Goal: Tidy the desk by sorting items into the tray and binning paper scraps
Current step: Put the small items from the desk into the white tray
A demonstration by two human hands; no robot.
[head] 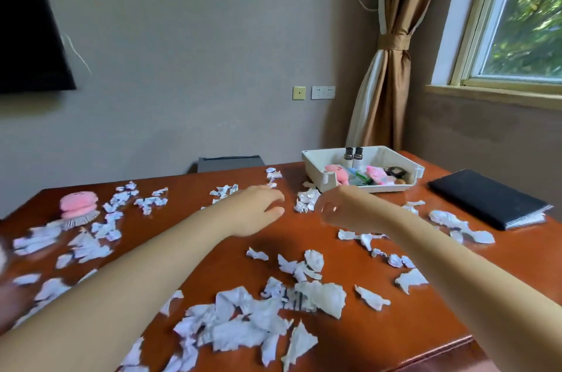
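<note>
Paper scraps (pixel 243 323) lie all over the brown desk (pixel 425 320), so the binning has hardly begun, while the white tray (pixel 316 172) at the far side already holds some small toys and bottles, and a pink brush (pixel 78 207) and a black notebook (pixel 486 198) are not in it yet. Both arms reach out over the middle, the left hand (pixel 258 209) with its fingers loosely curled and a bit apart, holding nothing, and the right hand (pixel 343 207) cupped, but it is blurry, so I cannot tell if it holds a scrap. No bin shows anywhere.
</note>
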